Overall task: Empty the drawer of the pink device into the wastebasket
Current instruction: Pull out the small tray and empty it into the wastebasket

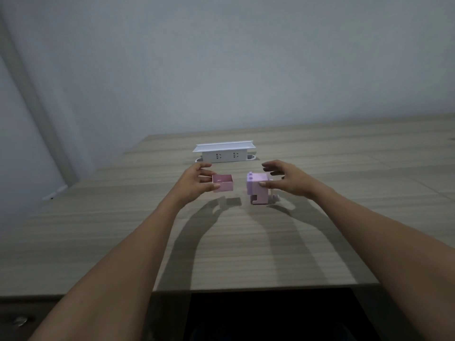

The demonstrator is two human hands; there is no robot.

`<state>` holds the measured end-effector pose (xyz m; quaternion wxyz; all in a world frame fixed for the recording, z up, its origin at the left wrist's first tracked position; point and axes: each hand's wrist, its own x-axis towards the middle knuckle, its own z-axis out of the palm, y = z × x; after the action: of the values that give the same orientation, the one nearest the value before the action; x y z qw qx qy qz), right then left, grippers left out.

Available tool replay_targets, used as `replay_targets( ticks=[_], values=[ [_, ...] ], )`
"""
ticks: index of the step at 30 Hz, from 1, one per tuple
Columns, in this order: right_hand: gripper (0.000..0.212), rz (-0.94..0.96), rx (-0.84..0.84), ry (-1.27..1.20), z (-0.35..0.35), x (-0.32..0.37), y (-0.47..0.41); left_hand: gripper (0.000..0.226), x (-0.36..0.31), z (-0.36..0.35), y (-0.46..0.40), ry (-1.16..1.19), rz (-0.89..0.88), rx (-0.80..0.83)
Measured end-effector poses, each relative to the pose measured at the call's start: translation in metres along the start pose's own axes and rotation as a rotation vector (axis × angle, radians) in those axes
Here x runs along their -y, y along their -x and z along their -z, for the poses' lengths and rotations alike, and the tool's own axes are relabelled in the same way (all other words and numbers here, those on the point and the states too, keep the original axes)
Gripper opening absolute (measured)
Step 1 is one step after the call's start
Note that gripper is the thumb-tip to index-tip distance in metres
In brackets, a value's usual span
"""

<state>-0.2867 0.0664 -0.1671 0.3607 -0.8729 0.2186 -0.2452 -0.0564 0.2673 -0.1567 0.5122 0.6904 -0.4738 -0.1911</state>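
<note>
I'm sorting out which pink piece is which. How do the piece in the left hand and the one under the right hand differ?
The drawer is an open-topped box with its hollow inside showing; the device is a closed block with studs on its top edge. The drawer is held in the air by the left hand; the device stands on the table under the right hand. Both are pink plastic.
</note>
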Motion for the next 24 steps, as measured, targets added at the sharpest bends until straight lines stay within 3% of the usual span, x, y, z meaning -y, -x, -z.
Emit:
replay_targets(
  ticks=[5, 12, 15, 24],
  values=[
    [0.071, 0.032, -0.033, -0.030, 0.011, 0.032, 0.007, 0.068, -0.039, -0.003, -0.001, 0.015, -0.067, 0.001],
    [0.056, 0.039, -0.079, -0.132, 0.039, 0.060, 0.040, 0.071, -0.095, -0.043, 0.008, 0.039, -0.155, 0.080],
    [0.045, 0.035, -0.070, -0.168, 0.061, 0.060, 0.060, 0.072, -0.113, -0.068, 0.012, 0.056, -0.186, 0.123],
    [0.046, -0.099, -0.260, -0.142, 0.155, 0.026, 0.161, 0.086, -0.161, -0.186, 0.023, 0.181, -0.231, 0.321]
  ],
)
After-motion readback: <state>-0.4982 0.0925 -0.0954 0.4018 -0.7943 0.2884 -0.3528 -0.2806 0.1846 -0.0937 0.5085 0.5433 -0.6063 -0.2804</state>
